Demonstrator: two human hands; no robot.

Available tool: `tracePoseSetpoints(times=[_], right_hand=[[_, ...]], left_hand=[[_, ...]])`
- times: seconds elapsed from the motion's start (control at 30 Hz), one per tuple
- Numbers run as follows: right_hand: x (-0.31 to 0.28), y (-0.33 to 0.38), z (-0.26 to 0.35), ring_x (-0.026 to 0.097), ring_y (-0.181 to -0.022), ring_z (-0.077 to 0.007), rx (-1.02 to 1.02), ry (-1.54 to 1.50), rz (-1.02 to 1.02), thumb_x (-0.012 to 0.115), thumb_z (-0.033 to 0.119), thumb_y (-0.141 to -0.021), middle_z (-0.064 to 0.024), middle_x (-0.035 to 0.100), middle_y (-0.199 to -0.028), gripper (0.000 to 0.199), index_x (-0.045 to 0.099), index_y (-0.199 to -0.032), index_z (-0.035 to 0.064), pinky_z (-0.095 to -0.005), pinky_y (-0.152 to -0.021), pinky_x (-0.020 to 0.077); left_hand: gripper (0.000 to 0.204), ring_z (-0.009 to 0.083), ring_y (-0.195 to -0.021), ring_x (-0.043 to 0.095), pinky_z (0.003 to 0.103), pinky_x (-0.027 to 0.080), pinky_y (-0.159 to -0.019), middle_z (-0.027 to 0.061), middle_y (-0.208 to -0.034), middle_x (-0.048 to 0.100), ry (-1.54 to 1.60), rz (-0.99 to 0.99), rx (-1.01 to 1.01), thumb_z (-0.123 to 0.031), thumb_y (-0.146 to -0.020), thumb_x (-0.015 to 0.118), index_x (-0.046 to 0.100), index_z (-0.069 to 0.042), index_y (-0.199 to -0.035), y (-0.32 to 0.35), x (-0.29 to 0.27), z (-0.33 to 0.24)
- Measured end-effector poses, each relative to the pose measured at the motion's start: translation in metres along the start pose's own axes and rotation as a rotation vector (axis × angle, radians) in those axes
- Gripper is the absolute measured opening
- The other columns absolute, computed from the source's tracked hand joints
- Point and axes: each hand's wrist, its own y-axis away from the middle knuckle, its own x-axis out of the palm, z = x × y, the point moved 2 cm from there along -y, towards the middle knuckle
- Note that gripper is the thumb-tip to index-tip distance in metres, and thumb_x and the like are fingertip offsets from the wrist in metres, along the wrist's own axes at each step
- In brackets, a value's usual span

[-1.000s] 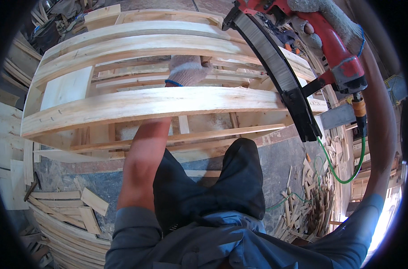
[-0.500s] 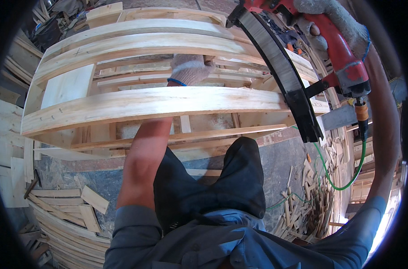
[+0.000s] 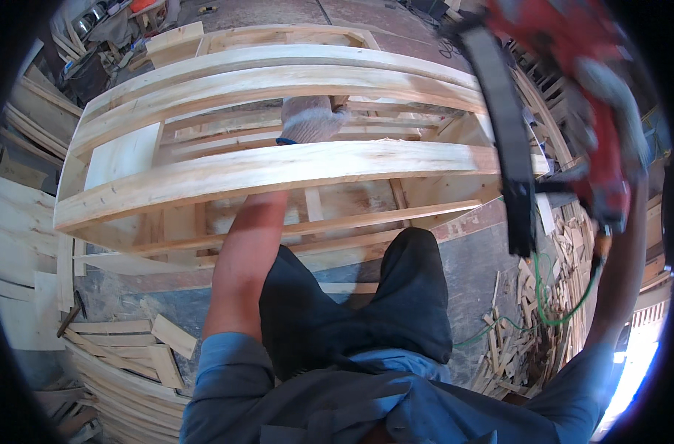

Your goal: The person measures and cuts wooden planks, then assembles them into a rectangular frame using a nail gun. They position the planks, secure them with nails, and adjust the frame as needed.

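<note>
A long slatted frame of pale wood [image 3: 292, 164] lies across the view in front of my knees. My left hand [image 3: 306, 120], in a light knit glove with a blue cuff edge, reaches through the gap between its upper slats. The fingers are curled closed at the far slat; a small brown bit shows beside them, and what they grip is hidden. Raised at the upper right, my gloved right hand [image 3: 609, 87] is wrapped round the handle of a red nail gun [image 3: 555, 33], blurred by motion. Its long curved magazine [image 3: 506, 126] hangs past the frame's right end.
A green air hose [image 3: 566, 322] trails from the gun at the right. Wood offcuts [image 3: 503, 355] are heaped on the floor there. At the lower left lie stacked boards [image 3: 130, 374]; pale panels [image 3: 26, 259] lean at the left. Another wooden frame [image 3: 285, 35] stands behind.
The nail gun has swung to the right with my right hand, away from the slats. My left hand keeps its place inside the frame. The whole view has shifted slightly.
</note>
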Motion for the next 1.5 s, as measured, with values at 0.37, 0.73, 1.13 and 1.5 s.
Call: tracePoseSetpoints(times=[0.37, 0.73, 1.13, 1.5], right_hand=[[-0.155, 0.291, -0.216, 0.056, -0.051, -0.0217, 0.557, -0.227, -0.631, 0.066, 0.018, -0.086, -0.0066, 0.056, -0.066, 0.014, 0.061, -0.087, 0.0048, -0.0357, -0.045, 0.0481], [-0.123, 0.448, -0.588, 0.071, -0.099, -0.0471, 1.176, 0.962, -0.411, 0.071, 0.037, -0.082, -0.0287, 0.074, -0.097, 0.041, 0.068, -0.098, -0.0010, -0.0504, -0.084, 0.0563], [-0.086, 0.435, -0.596, 0.069, -0.103, -0.0465, 1.257, 0.903, -0.094, 0.073, 0.049, -0.084, -0.0290, 0.072, -0.103, 0.054, 0.070, -0.097, -0.0037, -0.0514, -0.087, 0.0551], [0.000, 0.082, -0.325, 0.069, -0.101, -0.0339, -0.416, 0.903, -0.414, 0.072, 0.011, -0.089, -0.0186, 0.072, -0.106, 0.029, 0.070, -0.116, 0.0001, -0.0446, -0.092, 0.0547]], left_hand=[[0.036, 0.0369, -0.132, 0.056, 0.047, 0.046, -0.111, 0.0187, -0.141, 0.060, -0.095, -0.365, 0.477, -0.023, -0.101, 0.058, 0.064, -0.013, -0.136, -0.012, 0.049, -0.002], [0.042, 0.0390, -0.127, 0.058, 0.055, 0.043, -0.109, 0.0210, -0.134, 0.064, -0.645, 0.355, 0.050, -0.026, -0.100, 0.056, 0.063, -0.004, -0.135, 0.010, -0.003, 0.002], [0.038, 0.0386, -0.117, 0.063, 0.055, 0.047, -0.101, 0.0192, -0.125, 0.068, -0.500, 0.416, -0.128, -0.029, -0.101, 0.056, 0.065, -0.008, -0.132, 0.051, 0.004, 0.020], [0.035, 0.0382, -0.108, 0.068, 0.055, 0.051, -0.094, 0.0175, -0.117, 0.071, -0.468, 0.453, -0.200, -0.032, -0.103, 0.056, 0.066, -0.011, -0.129, 0.164, -0.018, 0.022]])
